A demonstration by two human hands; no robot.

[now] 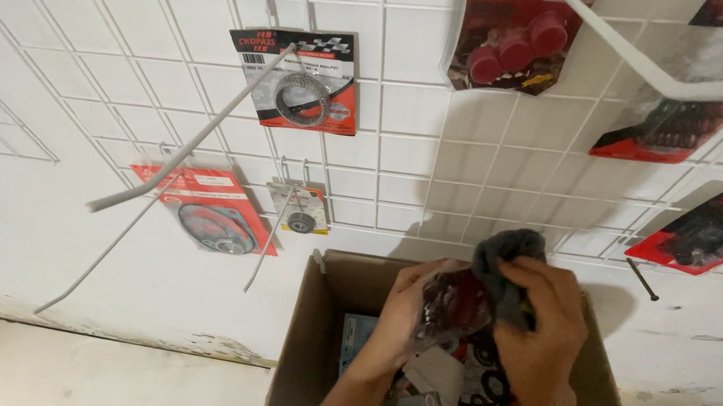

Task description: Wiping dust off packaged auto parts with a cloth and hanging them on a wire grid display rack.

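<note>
Over an open cardboard box (317,340), my left hand (401,319) holds a clear plastic packet (453,308) with red and black printing. My right hand (534,329) presses a dark grey cloth (506,258) against the top of that packet. Both hands meet just above the box's far rim. Inside the box lie several more red, white and black packets (466,400), partly hidden by my forearms.
A white wire grid panel (413,115) covers the wall, with long white hooks (188,149) sticking out. Carded packets hang on it: a ring part (303,80), red caps (511,34), a gasket (212,214), a small bearing (301,213), dark ones at right (711,231).
</note>
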